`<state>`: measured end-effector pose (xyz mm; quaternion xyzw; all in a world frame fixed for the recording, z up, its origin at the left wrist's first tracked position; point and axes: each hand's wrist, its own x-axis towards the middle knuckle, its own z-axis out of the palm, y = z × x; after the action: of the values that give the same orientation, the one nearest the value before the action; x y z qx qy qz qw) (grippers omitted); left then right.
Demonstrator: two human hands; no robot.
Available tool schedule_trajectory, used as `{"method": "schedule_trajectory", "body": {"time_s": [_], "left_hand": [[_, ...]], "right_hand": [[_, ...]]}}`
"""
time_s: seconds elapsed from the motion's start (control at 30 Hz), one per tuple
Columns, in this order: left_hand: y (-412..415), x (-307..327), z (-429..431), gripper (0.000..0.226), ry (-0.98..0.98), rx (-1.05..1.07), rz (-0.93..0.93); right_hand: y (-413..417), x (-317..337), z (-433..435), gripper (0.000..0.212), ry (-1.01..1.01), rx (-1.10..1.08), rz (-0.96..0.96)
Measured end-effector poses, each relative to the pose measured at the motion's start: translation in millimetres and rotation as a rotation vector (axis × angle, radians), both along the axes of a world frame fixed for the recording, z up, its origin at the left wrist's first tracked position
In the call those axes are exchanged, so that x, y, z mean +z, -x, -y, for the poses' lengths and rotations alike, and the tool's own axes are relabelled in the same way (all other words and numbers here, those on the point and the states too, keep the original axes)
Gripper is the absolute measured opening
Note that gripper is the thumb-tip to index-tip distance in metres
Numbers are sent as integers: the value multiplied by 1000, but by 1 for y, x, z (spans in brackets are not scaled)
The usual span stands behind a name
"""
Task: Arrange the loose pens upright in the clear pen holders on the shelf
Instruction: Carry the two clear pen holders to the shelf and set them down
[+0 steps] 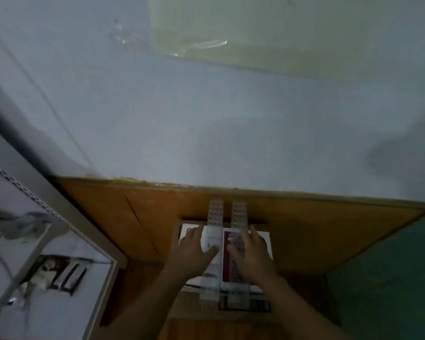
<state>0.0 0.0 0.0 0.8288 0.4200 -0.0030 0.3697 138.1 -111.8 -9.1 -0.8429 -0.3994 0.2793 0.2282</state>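
Two long clear pen holders stand side by side on a wooden surface (157, 217). The left pen holder (215, 211) and the right pen holder (239, 212) both show rows of round pen ends at their far tops. My left hand (193, 252) grips the left holder, with the thumb across its white front and the fingers on its left side. My right hand (253, 253) grips the right holder between thumb and fingers. The picture is blurred, so single pens cannot be told apart.
A white and dark red flat box (266, 241) lies under the holders. A white metal rack (59, 241) holding small packaged goods stands at the left. A white wall (206, 131) rises behind the wooden surface, and a green surface (390, 266) lies at the right.
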Motion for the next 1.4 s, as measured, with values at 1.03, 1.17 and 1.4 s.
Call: {"method": "schedule_trajectory", "body": {"time_s": [1.03, 1.17, 1.4], "left_hand": [[20, -20, 76, 86, 390, 466, 534], [59, 0, 89, 72, 362, 551, 624], [155, 26, 144, 80, 368, 854, 775]], "right_hand": [[40, -29, 25, 80, -392, -164, -661], [65, -14, 28, 85, -363, -111, -740], [152, 5, 34, 99, -220, 174, -745]]}}
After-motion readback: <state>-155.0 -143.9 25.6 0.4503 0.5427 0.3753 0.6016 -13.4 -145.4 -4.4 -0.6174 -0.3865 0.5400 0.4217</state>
